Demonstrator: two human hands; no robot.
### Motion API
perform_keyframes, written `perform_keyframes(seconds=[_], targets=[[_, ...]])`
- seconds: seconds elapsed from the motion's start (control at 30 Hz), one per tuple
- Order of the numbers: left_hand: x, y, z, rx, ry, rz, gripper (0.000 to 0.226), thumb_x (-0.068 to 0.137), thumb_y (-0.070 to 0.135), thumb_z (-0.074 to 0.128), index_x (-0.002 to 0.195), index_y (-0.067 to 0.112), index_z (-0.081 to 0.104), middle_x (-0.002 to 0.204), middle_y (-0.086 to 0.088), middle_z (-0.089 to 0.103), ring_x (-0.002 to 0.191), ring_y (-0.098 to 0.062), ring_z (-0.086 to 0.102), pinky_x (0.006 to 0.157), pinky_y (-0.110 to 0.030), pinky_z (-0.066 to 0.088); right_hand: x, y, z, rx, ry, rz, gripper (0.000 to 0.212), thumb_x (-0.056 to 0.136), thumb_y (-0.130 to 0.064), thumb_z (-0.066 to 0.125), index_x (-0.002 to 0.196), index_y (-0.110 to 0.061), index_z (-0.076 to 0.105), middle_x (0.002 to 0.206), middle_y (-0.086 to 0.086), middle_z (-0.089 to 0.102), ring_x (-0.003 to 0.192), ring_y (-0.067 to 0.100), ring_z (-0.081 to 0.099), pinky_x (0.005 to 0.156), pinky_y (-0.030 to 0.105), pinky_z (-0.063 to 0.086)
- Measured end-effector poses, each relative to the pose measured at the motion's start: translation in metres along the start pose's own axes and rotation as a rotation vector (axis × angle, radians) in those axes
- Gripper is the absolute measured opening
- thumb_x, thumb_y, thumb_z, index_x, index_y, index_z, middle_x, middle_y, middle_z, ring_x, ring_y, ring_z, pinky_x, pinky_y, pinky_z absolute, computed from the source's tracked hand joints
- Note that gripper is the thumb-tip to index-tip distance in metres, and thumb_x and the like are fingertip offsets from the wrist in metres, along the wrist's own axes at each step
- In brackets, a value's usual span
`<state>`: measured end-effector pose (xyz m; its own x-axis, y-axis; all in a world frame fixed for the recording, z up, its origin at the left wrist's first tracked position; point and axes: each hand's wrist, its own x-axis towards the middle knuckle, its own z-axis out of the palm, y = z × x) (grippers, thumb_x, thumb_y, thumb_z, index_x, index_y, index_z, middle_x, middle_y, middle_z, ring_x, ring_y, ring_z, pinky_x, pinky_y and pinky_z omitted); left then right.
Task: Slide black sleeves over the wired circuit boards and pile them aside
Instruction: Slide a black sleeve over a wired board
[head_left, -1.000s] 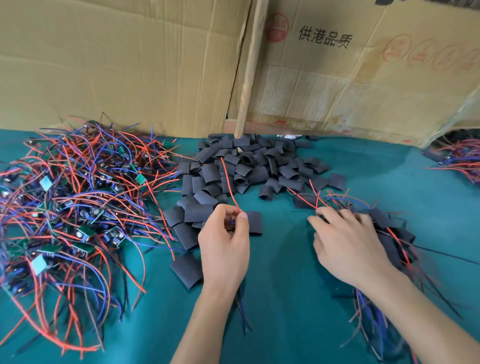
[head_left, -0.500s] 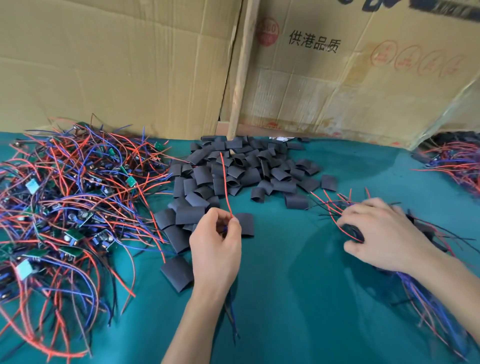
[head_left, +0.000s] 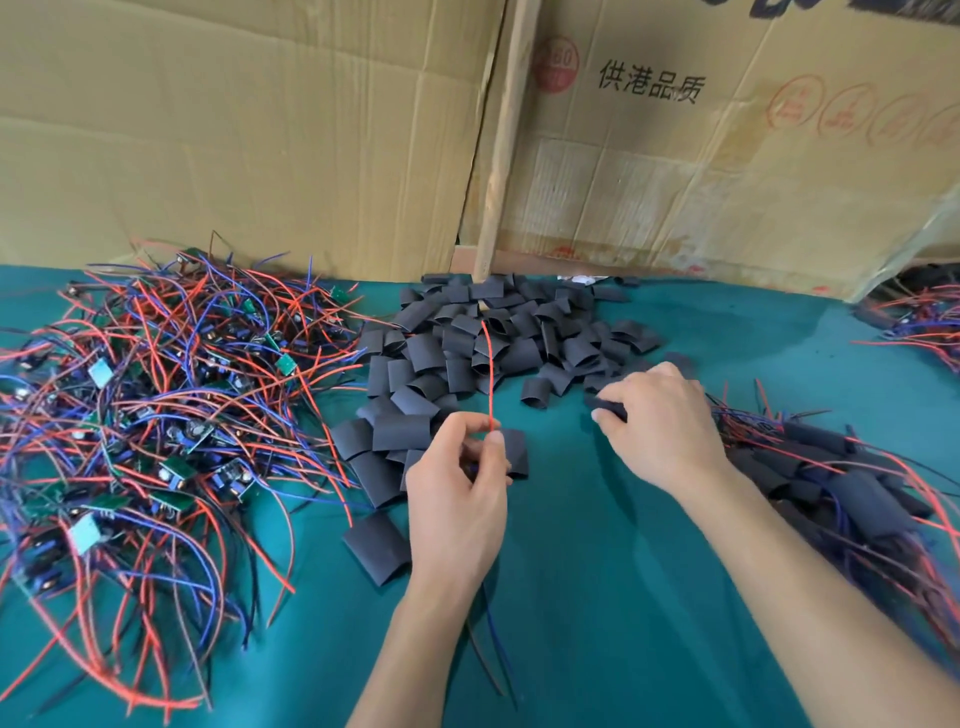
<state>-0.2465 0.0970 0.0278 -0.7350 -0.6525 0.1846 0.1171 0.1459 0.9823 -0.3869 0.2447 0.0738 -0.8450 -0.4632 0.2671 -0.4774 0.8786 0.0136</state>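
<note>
Red wire (head_left: 488, 374) pinched by left hand (head_left: 457, 499); right hand (head_left: 660, 421) grips a sleeve (head_left: 605, 408). Splayed leads may snag its mouth.

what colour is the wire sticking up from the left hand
Red-orange; the wire rises from the left hand, clearest in the head view.

Worktop (head_left: 597, 597) covered in teal cloth, seen from above. At left, a tangled heap of unsleeved circuit boards (head_left: 156, 415) with red, blue and black wires. At centre rear, a pile of loose black sleeves (head_left: 498, 338), with stragglers trailing toward the near edge; one flat sleeve (head_left: 376, 548) lies apart, nearest the viewer. At right, a pile of sleeved boards (head_left: 852, 488), wires splayed outward. At far right rear, a further wire bundle (head_left: 924, 327), partly cut off. Cardboard sheets (head_left: 260, 130) stand along the rear edge.
</note>
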Motion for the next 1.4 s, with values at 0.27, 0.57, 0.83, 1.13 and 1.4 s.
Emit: perform_keyframes(seconds=[0.27,0.57,0.83,1.13,1.4], targets=[[-0.001,-0.002,-0.003,0.07,-0.051,0.025,0.021,0.096,0.013,0.056,0.093,0.033,0.062,0.065,-0.007,0.065,0.058,-0.025,0.062,0.059,-0.037,0.055,-0.044,-0.081,0.026,1.066,0.166,0.228,0.026,0.085,-0.015,0.075,0.068,-0.027,0.061,0.057,-0.012,0.056,0.057,0.007,0.045,0.055,0.017,0.038],[-0.002,-0.002,0.0,0.076,-0.1,0.001,0.04,0.076,0.011,0.045,0.094,0.039,0.068,0.079,0.004,0.069,0.06,-0.015,0.071,0.063,-0.029,0.059,-0.028,-0.048,0.027,1.903,-0.106,0.401,0.029,0.086,0.004,0.071,0.109,-0.013,0.074,0.103,0.016,0.077,0.072,0.013,0.055,0.046,0.018,0.032],[-0.006,0.003,0.009,0.191,-0.055,0.055,0.021,0.097,0.017,0.061,0.093,0.033,0.072,0.065,-0.001,0.063,0.057,-0.03,0.057,0.059,-0.039,0.054,-0.021,-0.025,0.029,2.191,-0.077,0.501,0.026,0.077,-0.007,0.075,0.102,-0.007,0.07,0.105,0.021,0.074,0.059,0.006,0.06,0.043,0.017,0.033],[-0.001,-0.002,0.004,0.09,-0.069,0.036,0.031,0.1,0.008,0.059,0.09,0.034,0.072,0.062,-0.003,0.061,0.047,-0.016,0.054,0.051,-0.026,0.046,-0.018,-0.018,0.03,2.215,-0.008,0.472,0.027,0.079,-0.011,0.073,0.105,-0.01,0.067,0.099,0.008,0.074,0.082,0.008,0.064,0.048,0.019,0.031],[-0.004,0.0,0.008,0.109,-0.098,0.046,0.033,0.099,0.006,0.06,0.089,0.035,0.071,0.062,0.003,0.063,0.048,-0.014,0.053,0.052,-0.019,0.045,-0.016,-0.016,0.03,2.219,0.048,0.584,0.025,0.074,-0.013,0.077,0.096,-0.013,0.067,0.102,0.011,0.053,0.059,0.007,0.043,0.047,0.017,0.034]])
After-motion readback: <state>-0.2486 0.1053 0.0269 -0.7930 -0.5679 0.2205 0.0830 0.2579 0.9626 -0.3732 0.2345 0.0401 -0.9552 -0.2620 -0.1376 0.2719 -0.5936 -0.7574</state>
